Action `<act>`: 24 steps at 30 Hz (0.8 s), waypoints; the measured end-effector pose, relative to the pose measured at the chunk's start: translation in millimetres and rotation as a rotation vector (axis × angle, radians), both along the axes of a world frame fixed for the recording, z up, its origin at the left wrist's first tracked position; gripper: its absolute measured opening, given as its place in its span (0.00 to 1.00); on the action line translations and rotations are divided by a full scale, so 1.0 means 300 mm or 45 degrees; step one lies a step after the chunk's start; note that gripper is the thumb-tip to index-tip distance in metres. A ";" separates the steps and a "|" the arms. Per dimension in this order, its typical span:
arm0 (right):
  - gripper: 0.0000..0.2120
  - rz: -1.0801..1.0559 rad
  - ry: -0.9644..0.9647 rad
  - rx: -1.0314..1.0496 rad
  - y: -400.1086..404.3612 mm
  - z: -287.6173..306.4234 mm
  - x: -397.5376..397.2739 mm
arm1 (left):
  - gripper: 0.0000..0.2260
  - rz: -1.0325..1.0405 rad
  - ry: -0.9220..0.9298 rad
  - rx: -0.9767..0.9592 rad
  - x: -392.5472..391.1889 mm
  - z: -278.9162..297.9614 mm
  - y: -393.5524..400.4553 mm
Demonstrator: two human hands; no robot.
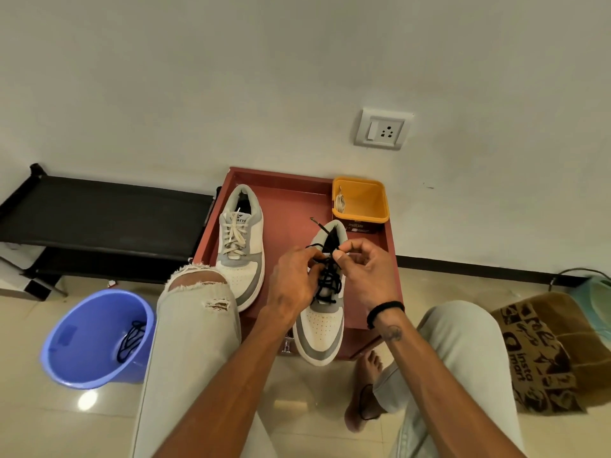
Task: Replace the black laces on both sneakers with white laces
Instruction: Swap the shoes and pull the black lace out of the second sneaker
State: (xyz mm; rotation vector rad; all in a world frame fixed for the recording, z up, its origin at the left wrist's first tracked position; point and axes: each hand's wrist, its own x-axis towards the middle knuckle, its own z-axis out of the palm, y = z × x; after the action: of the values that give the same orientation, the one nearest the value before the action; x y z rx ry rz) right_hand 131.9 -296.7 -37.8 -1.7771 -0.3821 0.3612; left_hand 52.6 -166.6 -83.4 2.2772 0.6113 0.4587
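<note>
Pinching the black lace [327,279] with both left hand [294,282] and right hand [367,272]; best eased loose eyelet by eyelet, steadying the sneaker [322,328].

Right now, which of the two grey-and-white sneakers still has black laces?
The grey-and-white sneaker on the right, which both hands are unlacing; the left sneaker already has white laces.
</note>
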 end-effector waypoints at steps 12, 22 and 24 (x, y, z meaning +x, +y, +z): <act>0.05 -0.037 -0.040 0.118 -0.004 0.102 -0.004 | 0.08 0.074 -0.028 -0.062 -0.016 -0.015 -0.006; 0.04 -0.114 0.041 0.296 0.006 0.198 0.027 | 0.08 0.114 -0.052 -0.023 -0.030 -0.007 -0.037; 0.04 -0.123 0.083 0.341 0.009 0.212 0.034 | 0.08 0.132 -0.053 -0.009 -0.031 -0.002 -0.042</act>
State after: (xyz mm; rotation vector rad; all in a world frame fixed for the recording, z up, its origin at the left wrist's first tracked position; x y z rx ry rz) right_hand 142.2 -294.1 25.9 -1.5123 -0.2833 0.2846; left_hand 43.4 -179.1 -84.0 2.2313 0.7107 0.5523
